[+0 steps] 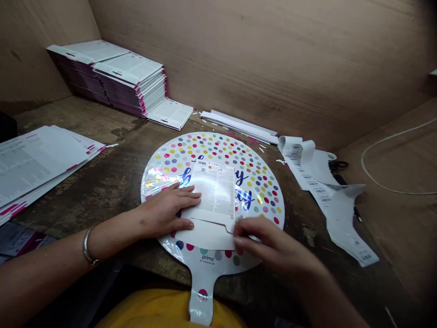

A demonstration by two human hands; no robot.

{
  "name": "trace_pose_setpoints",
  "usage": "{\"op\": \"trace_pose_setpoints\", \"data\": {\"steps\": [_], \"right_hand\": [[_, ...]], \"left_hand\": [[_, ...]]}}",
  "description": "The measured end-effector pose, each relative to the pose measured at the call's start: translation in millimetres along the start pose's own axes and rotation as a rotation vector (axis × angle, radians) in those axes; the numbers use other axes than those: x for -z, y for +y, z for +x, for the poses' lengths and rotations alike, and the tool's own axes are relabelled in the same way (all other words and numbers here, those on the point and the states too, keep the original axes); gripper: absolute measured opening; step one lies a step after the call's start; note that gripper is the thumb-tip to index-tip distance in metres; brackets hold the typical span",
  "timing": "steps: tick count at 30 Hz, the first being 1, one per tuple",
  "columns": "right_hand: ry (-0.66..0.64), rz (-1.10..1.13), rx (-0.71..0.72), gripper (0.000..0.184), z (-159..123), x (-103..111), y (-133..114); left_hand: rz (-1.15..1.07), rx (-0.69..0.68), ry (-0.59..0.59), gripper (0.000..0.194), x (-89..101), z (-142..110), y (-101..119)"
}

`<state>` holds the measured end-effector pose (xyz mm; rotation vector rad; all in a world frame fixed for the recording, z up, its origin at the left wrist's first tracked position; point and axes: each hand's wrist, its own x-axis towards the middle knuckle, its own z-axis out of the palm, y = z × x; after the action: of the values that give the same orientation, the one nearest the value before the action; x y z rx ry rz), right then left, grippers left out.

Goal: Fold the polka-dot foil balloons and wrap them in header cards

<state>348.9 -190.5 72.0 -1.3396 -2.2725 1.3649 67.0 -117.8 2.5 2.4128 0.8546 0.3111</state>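
Note:
A flat round foil balloon (262, 182) with coloured dots and blue lettering lies on the table, its tail pointing toward me. On top of it rests a white printed card packet (215, 191), with a plain flap along its near side. My left hand (170, 207) lies flat with the fingers stretched out, across the balloon and the packet's left edge. At the packet's lower right corner, my right hand (256, 234) has its fingers curled and closed on the edge. Part of that corner is hidden behind the fingers.
Stacked printed card packets (119, 77) stand at the back left. More flat printed sheets (41, 159) lie at the left. A curling strip of barcode labels (321, 191) lies at the right, near dark-handled scissors (338, 165). Folded white strips (239, 125) lie along the back wall.

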Motion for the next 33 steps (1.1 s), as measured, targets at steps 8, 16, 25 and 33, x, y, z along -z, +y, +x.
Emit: {"op": "trace_pose_setpoints", "data": {"steps": [8, 16, 25, 33], "right_hand": [[0.461, -0.442, -0.209, 0.047, -43, -14, 20], [0.304, -0.698, -0.058, 0.063, 12, -48, 3], [0.648, -0.555, -0.125, 0.041, 10, -53, 14], [0.6, 0.158, -0.29, 0.052, 9, -46, 7]], "left_hand": [[0.056, -0.031, -0.005, 0.054, 3.3, 11, 2], [0.127, -0.023, 0.017, 0.054, -2.1, 10, -1], [0.123, -0.069, 0.007, 0.053, 1.3, 12, -7], [0.107, -0.055, 0.001, 0.053, 0.2, 10, -8]]}}
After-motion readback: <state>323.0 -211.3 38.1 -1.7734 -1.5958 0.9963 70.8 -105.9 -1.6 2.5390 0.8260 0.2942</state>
